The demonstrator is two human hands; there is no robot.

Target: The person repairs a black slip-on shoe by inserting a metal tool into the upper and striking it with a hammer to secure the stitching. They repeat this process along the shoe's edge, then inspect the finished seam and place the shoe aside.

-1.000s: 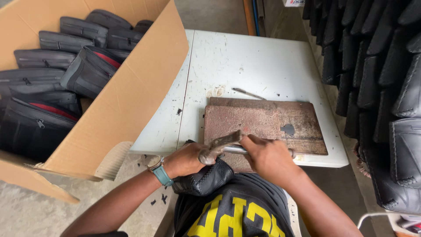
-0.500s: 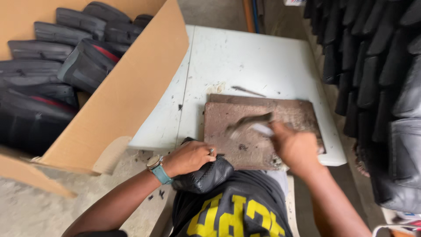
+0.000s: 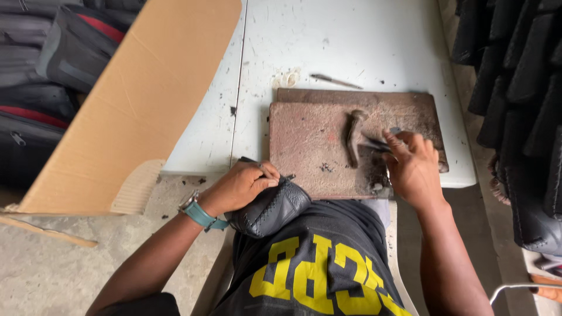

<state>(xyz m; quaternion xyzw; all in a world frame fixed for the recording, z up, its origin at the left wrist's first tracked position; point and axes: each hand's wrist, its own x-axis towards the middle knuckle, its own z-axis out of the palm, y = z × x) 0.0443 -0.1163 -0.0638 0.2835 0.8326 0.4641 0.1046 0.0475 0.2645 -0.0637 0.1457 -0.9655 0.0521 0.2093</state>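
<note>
Hammer (image 3: 354,137) lay on the rusty metal slab (image 3: 304,146) right of the frame's centre, head toward the top, its handle running down and right into the right hand (image 3: 413,169). That hand curled its fingers around the handle end, close to the slab, so the tool looked to be resting flat rather than raised; the grip seemed loose, though the palm side was hidden and how tight it was I could not tell.

Lower centre, the left hand (image 3: 243,187) was pressed down on a small black leather pouch (image 3: 269,208), fingers closed over its upper edge, pinning it against the lap and the near edge of the slab. Holding it there kept the stitched seam facing up and steady. A teal watch (image 3: 199,213) sat on that wrist.

The slab itself lay on a white table (image 3: 351,41), probably as a hard surface for pounding. Beyond it, near the top of the frame, a thin metal tool (image 3: 335,81) lay loose on the table, well apart from both hands.

To the left, a big cardboard box (image 3: 134,111) stood open and tilted, with dark bags (image 3: 58,52) stacked inside in the upper left corner. More dark bags hung (image 3: 515,88) down the right edge, within reach of the seat.
</note>
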